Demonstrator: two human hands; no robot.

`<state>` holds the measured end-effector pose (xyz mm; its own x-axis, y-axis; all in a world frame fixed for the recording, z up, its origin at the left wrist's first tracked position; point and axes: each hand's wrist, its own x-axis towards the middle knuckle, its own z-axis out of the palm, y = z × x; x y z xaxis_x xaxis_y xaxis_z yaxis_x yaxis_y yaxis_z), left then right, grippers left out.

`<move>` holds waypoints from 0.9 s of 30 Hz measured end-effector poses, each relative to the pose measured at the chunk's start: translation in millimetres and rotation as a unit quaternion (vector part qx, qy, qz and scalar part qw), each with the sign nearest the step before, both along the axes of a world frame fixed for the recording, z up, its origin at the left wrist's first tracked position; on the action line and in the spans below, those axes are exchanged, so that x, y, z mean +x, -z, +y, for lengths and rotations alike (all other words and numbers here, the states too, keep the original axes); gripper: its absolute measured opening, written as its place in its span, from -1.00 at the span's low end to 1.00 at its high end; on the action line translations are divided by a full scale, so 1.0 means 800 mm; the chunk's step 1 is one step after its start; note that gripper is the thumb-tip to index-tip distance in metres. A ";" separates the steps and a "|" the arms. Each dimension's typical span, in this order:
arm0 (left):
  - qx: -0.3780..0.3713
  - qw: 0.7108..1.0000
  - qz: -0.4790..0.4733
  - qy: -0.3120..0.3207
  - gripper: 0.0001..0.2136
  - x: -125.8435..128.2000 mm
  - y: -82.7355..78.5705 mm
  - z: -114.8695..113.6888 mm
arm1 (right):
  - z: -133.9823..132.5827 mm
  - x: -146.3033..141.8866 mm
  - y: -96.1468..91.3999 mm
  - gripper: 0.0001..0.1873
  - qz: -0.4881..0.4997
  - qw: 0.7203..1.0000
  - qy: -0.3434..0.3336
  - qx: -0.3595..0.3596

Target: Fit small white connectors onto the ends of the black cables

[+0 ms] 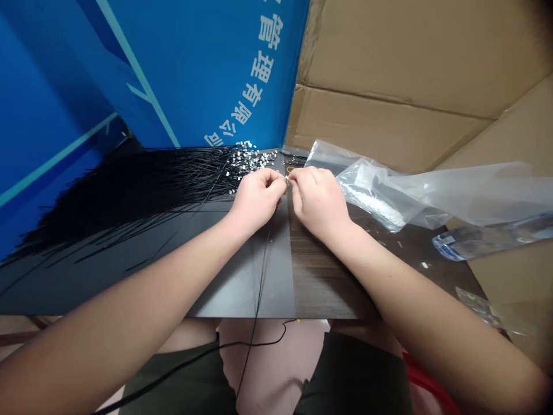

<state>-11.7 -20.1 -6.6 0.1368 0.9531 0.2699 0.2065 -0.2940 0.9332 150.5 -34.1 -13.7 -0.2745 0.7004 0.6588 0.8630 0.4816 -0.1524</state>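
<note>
The two bare hands meet above the worktop [328, 294], nearer its far edge than its near one, close to the seam where the grey-black surface gives way to the wood-grain one. A small white connector [287, 179] sits right between them, at the very fingertips — the left hand [259, 199] pinches it from one side with thumb and forefinger, the right hand [318, 199] from the other, so that the fingertips almost touch. Below the left hand a thin black wire [261, 271] runs down over the near edge; its upper end is hidden, and whether it joins the connector cannot be told. Left of the left hand, a thick bundle of black wires [129, 184] spreads along the far edge toward the left end, its white connector ends [246, 158] bunched just beyond that hand. Just beside the right hand lies a clear plastic bag [380, 202] with small white pieces [375, 204] inside; a blue-edged clear bag [488, 236] lies further right, at the right edge, and a loose white scrap [425, 265] rests on the wood grain. A smaller clear bag [479, 308] lies by the near right corner — its contents too blurred to name.
</note>
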 end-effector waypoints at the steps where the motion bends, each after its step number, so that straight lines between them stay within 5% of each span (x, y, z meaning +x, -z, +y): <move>1: 0.003 1.000 -0.005 0.006 -0.85 -0.001 -0.001 0.001 | -0.001 0.002 -0.002 -0.76 0.027 1.000 -0.005 -0.007; 6: 0.017 1.000 -0.011 0.021 -0.86 -0.006 -0.005 0.003 | 0.001 0.019 -0.011 -0.78 0.196 0.977 -0.064 -0.056; 11: 0.044 0.997 0.004 0.058 -0.86 -0.011 -0.005 0.006 | 0.012 0.030 -0.013 -0.74 0.339 0.908 -0.144 -0.200; 27: 0.072 0.990 0.080 0.090 -0.79 -0.011 -0.001 0.009 | 0.013 0.033 -0.023 -0.84 0.382 0.872 -0.130 -0.279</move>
